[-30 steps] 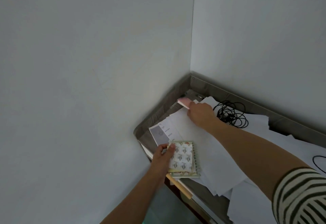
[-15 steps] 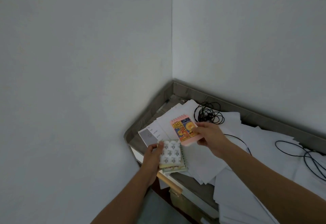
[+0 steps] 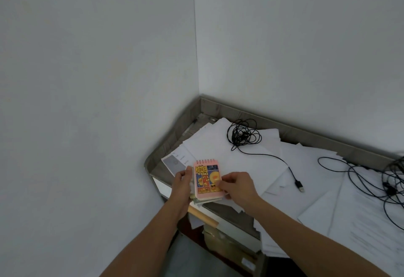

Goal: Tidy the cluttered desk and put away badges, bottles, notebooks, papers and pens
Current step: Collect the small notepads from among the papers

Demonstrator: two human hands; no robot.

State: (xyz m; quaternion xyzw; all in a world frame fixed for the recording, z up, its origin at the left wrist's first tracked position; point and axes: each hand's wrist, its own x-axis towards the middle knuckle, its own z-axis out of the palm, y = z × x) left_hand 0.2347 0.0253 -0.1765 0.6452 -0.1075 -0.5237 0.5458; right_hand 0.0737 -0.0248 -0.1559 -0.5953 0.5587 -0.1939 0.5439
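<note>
Notebooks like your pink spiral notepad (image 3: 207,179) are light, stiff, slippery-covered: your right hand (image 3: 237,186) pinches its edge while your left hand (image 3: 182,186) grips the notebook stack (image 3: 202,201) beneath.

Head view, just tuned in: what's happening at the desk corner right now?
A person is gathering small notebooks. The left hand holds a little stack, and the right hand is setting a pink spiral notebook with a cartoon cover on top of it. The desk is covered in loose white papers, with a coiled black cable and more cables on the right.
</note>
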